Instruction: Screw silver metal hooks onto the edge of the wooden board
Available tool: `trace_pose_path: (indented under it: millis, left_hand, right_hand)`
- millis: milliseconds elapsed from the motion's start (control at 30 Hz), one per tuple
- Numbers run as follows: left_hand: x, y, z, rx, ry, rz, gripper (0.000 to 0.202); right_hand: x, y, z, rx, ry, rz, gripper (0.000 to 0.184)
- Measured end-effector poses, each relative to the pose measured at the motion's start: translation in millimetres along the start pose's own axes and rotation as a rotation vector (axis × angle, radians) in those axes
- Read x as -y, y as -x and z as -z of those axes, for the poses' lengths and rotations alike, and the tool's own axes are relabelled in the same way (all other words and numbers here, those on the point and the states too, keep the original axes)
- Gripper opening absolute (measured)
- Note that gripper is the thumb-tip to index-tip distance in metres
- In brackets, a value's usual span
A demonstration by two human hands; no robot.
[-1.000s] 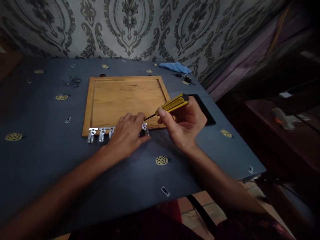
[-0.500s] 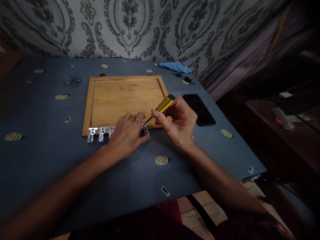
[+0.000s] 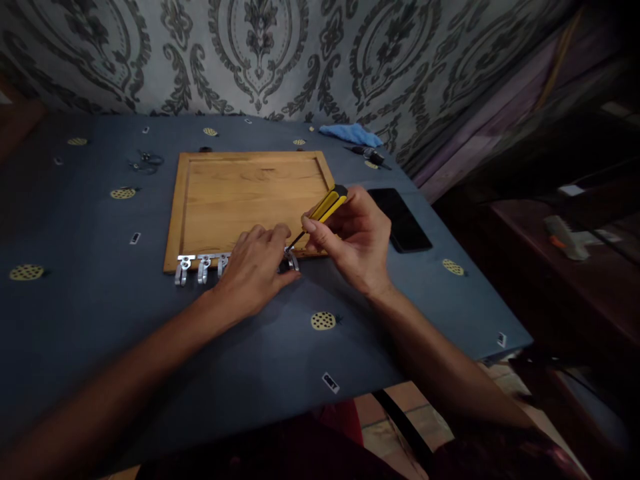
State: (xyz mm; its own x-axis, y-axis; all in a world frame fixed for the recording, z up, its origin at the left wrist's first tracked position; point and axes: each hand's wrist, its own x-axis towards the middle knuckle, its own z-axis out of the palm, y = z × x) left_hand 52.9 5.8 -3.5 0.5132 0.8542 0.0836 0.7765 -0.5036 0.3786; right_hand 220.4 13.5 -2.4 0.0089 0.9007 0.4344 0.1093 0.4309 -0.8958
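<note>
A wooden board (image 3: 250,190) with a raised rim lies flat before me. Along its near edge runs a silvery metal hook rail (image 3: 203,268) with several hooks hanging over the tabletop. My left hand (image 3: 253,267) covers the rail's middle and grips it by its right part, thumb at the near side, fingers on the board. In my right hand (image 3: 361,243) is a yellow and black screwdriver (image 3: 326,207), pinched by its handle and tilted. Its thin shaft points down left, and the tip meets the rail near its right end; the screw there is too small to make out.
The table has a dark blue cloth (image 3: 90,320). A black phone (image 3: 400,220) lies right of the board. Behind stand a blue rag (image 3: 351,134) and a dark tool (image 3: 369,156). Scissors (image 3: 146,161) lie at the left. A patterned curtain (image 3: 260,60) closes the back.
My right hand has shifted slightly left and turned a little with the screwdriver's handle. The left hand, rail and board stay where they were.
</note>
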Motion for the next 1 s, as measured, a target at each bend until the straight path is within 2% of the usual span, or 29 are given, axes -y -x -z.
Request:
trace_pose_path:
  millis: [100, 300, 600, 833, 1000]
  left_hand:
    - [-0.1, 0.4, -0.2, 0.001, -0.007, 0.001, 0.039]
    - [0.8, 0.2, -0.5, -0.017, -0.002, -0.003, 0.037]
    - [0.5, 0.8, -0.5, -0.023, -0.01, -0.008, 0.041]
    - [0.3, 0.6, 0.0, -0.013, 0.007, -0.005, 0.04]
    - [-1.6, 0.0, 1.8, 0.011, 0.007, 0.014, 0.042]
  right_hand:
    - [3.7, -2.2, 1.2, 0.056, -0.078, -0.018, 0.036]
    - [7.7, -2.8, 4.3, 0.145, -0.034, -0.039, 0.032]
    - [2.4, 0.6, 4.0, 0.072, 0.011, -0.049, 0.037]
    - [-1.3, 6.9, 0.1, -0.018, 0.198, 0.112, 0.032]
    - [1.8, 8.9, -0.6, -0.159, 0.181, 0.177, 0.026]
